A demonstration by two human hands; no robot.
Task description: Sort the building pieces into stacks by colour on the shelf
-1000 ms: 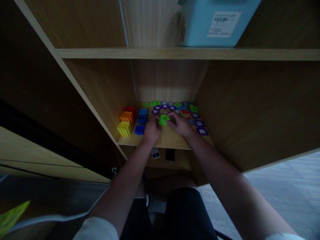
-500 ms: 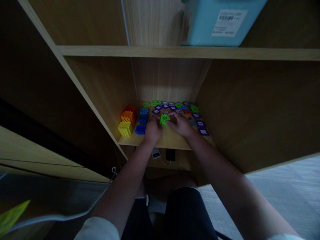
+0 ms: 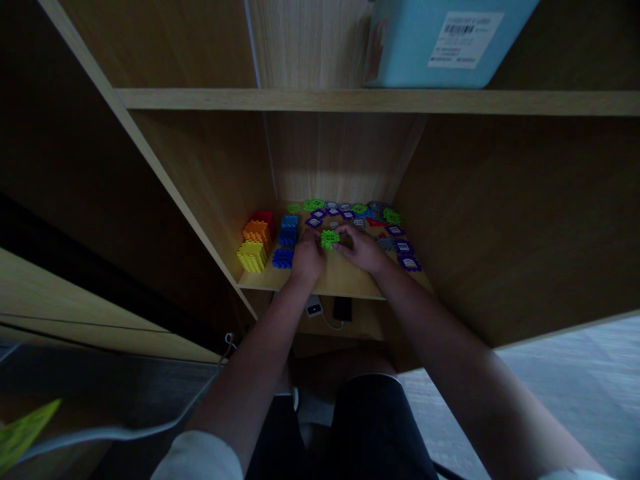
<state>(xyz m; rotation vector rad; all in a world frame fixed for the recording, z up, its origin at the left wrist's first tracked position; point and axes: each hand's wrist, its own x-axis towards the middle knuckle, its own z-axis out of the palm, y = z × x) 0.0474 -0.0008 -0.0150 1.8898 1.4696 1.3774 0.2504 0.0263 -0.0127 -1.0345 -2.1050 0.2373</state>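
A bright green notched building tile (image 3: 330,239) is held just above the shelf board between my two hands. My left hand (image 3: 307,257) is closed at its left edge, the fingertips partly hidden. On the opposite edge, my right hand (image 3: 362,247) pinches it with thumb and forefinger. Left of my left hand stand stacks of blue tiles (image 3: 283,259), and beyond them yellow tiles (image 3: 253,257), orange tiles (image 3: 257,232) and red tiles (image 3: 264,217). Purple window tiles (image 3: 410,263) lie to the right of my right hand.
Loose green, purple, grey and red pieces lie along the back of the shelf, among them a green tile (image 3: 392,216). A light blue box (image 3: 425,60) stands on the upper shelf (image 3: 300,100). Below are a white device (image 3: 313,307) and a black one (image 3: 343,309).
The view has shifted very slightly. Both hands keep hold of the green tile, in nearly the same spot.
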